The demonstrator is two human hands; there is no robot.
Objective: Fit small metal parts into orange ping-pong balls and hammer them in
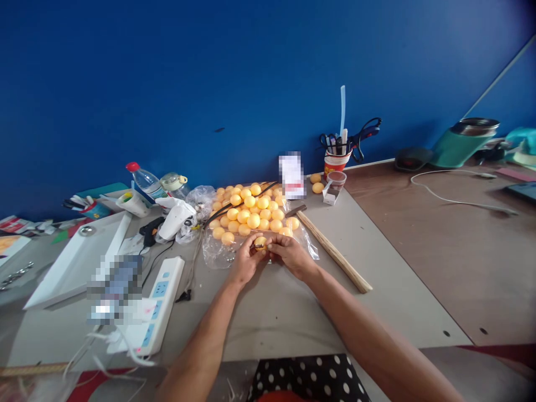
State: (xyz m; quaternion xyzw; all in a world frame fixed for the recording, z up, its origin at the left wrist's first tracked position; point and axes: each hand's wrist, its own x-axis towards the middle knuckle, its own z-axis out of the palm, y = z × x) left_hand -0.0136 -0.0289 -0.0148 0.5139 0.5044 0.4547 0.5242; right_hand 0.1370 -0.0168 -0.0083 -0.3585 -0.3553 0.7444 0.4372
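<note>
Prob. mid-step: working w/ fingertips at a dark strip point(258, 246) across one orange ping-pong ball point(260, 240), held over the bench point(293, 329) just in front of the ball pile point(253, 219) in or on a clear plastic bag point(215, 257). Can't ID the strip. Next, likely calls for steady hold w/ L, fine pressing or turning w/ R. L hand point(247, 259): pinched narrow on ball. R hand point(293, 257): also narrow, at ball's right edge; can't tell what's pinched, if anything. Lying nearby, untouched: wood-handled hammer point(335, 251).
</note>
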